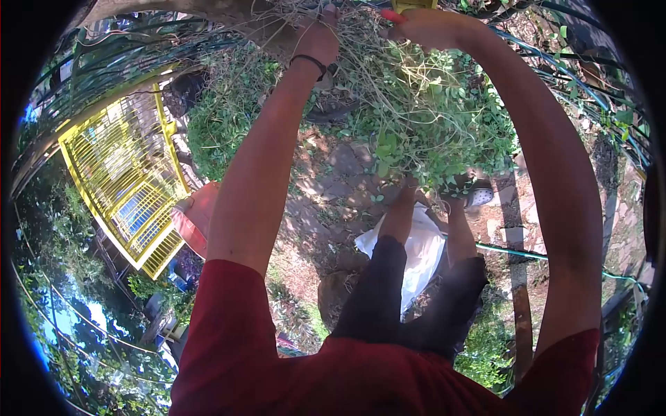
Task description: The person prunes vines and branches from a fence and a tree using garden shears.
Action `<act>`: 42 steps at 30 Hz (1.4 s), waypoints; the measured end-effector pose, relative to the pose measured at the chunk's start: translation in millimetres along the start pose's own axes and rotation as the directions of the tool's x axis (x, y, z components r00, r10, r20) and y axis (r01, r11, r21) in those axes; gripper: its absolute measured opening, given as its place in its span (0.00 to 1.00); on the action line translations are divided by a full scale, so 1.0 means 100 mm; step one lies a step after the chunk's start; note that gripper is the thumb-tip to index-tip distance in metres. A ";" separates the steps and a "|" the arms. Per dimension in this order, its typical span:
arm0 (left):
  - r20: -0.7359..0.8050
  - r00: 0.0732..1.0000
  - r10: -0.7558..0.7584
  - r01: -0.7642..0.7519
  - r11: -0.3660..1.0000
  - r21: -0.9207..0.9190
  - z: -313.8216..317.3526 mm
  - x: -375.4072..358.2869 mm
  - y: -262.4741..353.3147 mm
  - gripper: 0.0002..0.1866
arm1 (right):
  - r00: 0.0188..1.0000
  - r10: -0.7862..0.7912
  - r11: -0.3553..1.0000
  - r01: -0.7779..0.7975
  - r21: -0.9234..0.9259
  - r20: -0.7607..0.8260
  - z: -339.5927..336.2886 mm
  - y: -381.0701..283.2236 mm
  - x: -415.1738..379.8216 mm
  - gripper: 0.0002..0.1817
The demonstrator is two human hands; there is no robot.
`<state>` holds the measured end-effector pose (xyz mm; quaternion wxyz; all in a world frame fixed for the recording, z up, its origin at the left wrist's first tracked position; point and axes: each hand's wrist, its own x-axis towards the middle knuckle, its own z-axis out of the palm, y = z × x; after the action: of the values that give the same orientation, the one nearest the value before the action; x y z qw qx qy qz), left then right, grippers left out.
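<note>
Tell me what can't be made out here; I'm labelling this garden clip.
Head view only:
- Left hand: fingers buried in vines.
- Right hand: tool, red and yellow parts, cut off by the top edge.
- Feet: vines cover all but one shoe.

Sunlit bare earth lies below me, dappled with shade. A yellow metal gate stands left, and a green hose crosses the ground.
</note>
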<state>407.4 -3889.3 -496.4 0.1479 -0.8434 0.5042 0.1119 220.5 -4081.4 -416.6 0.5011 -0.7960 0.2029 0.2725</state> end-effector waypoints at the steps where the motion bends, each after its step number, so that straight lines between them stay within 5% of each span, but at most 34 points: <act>1: 0.027 0.995 -0.094 0.098 0.940 -0.326 -0.30 -0.11 0.15 0.30 | 1.000 0.001 1.000 -0.001 0.004 -0.002 -0.08 -0.16 -0.05 0.33; 2: 0.084 0.982 -0.172 0.187 0.768 -0.613 -0.55 -0.18 0.29 0.32 | 0.999 0.005 0.994 0.000 -0.111 0.044 -0.24 -0.38 -0.19 0.35; 3: 0.084 0.982 -0.168 0.184 0.769 -0.612 -0.67 -0.20 0.37 0.32 | 0.996 0.012 0.975 0.009 -0.223 0.091 -0.32 -0.50 -0.26 0.38; 5: 0.316 0.884 -0.345 0.468 0.642 -0.607 -0.81 -0.23 0.45 0.33 | 0.994 -0.039 0.950 0.070 -0.303 0.106 -0.21 -0.37 0.12 0.35; 7: 0.188 0.928 -0.321 0.355 0.616 -0.703 -0.53 -0.20 0.39 0.33 | 0.988 -0.085 0.915 0.127 -0.383 0.125 -0.19 -0.37 0.19 0.33; 8: 0.054 0.950 -0.307 0.232 0.581 -0.780 -0.52 -0.22 0.40 0.33 | 0.992 0.028 0.978 -0.002 -0.209 0.125 -0.23 -0.48 0.07 0.31; 10: 0.196 0.932 -0.305 0.345 0.575 -0.742 -0.70 -0.23 0.44 0.33 | 0.979 0.137 0.991 -0.134 -0.026 0.151 -0.30 -0.60 0.00 0.30; 12: 0.331 0.892 -0.307 0.451 0.569 -0.688 -0.66 -0.21 0.39 0.33 | 0.979 0.138 0.966 -0.100 -0.238 0.151 -0.34 -0.64 0.02 0.27; 14: -0.138 0.979 -0.153 -0.009 0.639 -0.769 -0.11 -0.22 0.23 0.22 | 0.975 0.119 0.955 -0.061 -0.290 0.186 -0.21 -0.39 0.44 0.23; 15: -0.293 0.952 -0.093 -0.165 0.651 -0.741 0.08 -0.30 0.22 0.19 | 0.982 -0.066 0.768 0.164 -0.619 0.178 -0.09 -0.24 0.61 0.19; 17: -0.467 0.884 -0.011 -0.285 0.779 -0.558 0.19 -0.69 0.38 0.19 | 0.858 -0.370 -0.010 0.380 -0.925 0.356 0.09 -0.05 0.84 0.16; 18: -0.522 0.853 0.023 -0.317 0.816 -0.483 0.27 -0.81 0.38 0.20 | 0.860 -0.371 -0.013 0.371 -0.928 0.349 0.02 -0.13 0.65 0.16; 19: -0.264 0.952 -0.155 -0.117 0.612 -0.782 0.40 -0.88 0.33 0.19 | 0.978 -0.200 0.700 0.190 -0.689 0.066 -0.05 -0.26 0.25 0.16; 20: -0.096 0.975 -0.198 0.008 0.470 -0.883 0.40 -0.96 0.39 0.19 | 0.990 0.141 0.989 -0.142 -0.050 -0.028 -0.05 -0.32 0.01 0.16; 21: 0.074 0.969 -0.236 0.148 0.316 -0.937 0.38 -1.04 0.44 0.19 | 0.994 0.103 0.994 -0.100 0.051 -0.040 0.13 -0.09 -0.02 0.32; 23: 0.246 0.936 -0.250 0.327 0.369 -0.870 0.03 -1.04 0.70 0.17 | 0.999 0.039 0.999 -0.039 0.020 0.014 0.30 0.25 -0.20 0.30; 24: 0.246 0.936 -0.251 0.326 0.363 -0.873 0.11 -1.05 0.78 0.17 | 0.988 0.153 0.987 -0.154 0.035 0.029 0.42 0.37 -0.28 0.29; 26: 0.191 0.946 -0.260 0.199 0.002 -0.980 0.39 -1.10 0.92 0.19 | 0.962 0.217 0.966 -0.236 0.103 0.165 0.60 0.62 -0.40 0.28; 28: 0.240 0.916 -0.322 0.257 0.010 -0.966 0.55 -1.16 0.97 0.17 | 0.977 0.153 0.974 -0.175 0.143 0.151 0.69 0.80 -0.39 0.27; 31: -0.025 0.961 -0.274 0.045 0.245 -0.968 0.69 -1.24 0.90 0.17 | 0.972 0.188 0.949 -0.217 0.231 0.141 0.62 0.87 -0.15 0.27; 33: 0.303 0.913 -0.273 0.173 -0.412 -0.895 0.34 -1.27 0.92 0.13 | 0.961 0.205 0.938 -0.247 0.242 0.184 0.49 0.72 0.13 0.27; 34: 0.305 0.912 -0.275 0.177 -0.407 -0.896 0.30 -1.28 0.92 0.13 | 0.975 0.130 0.913 -0.189 0.360 0.182 0.47 0.60 0.21 0.26; 36: 0.296 0.916 -0.270 0.147 -0.462 -0.875 0.27 -1.30 0.92 0.13 | 0.986 0.132 0.931 -0.159 0.328 0.102 0.51 0.48 0.51 0.26; 40: 0.297 0.912 -0.284 0.157 -0.429 -0.889 0.29 -1.31 0.87 0.13 | 0.968 0.159 0.959 -0.197 0.202 0.192 0.40 0.21 0.94 0.20; 42: 0.307 0.912 -0.272 0.112 -0.554 -0.825 0.27 -1.33 0.90 0.12 | 0.977 0.125 0.981 -0.148 0.129 0.173 0.41 0.17 0.82 0.17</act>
<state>264.6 -3811.5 -488.8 -0.6542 -0.6317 -0.0245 0.4153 264.4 -4055.3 -494.6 0.5513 -0.7175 0.2340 0.3557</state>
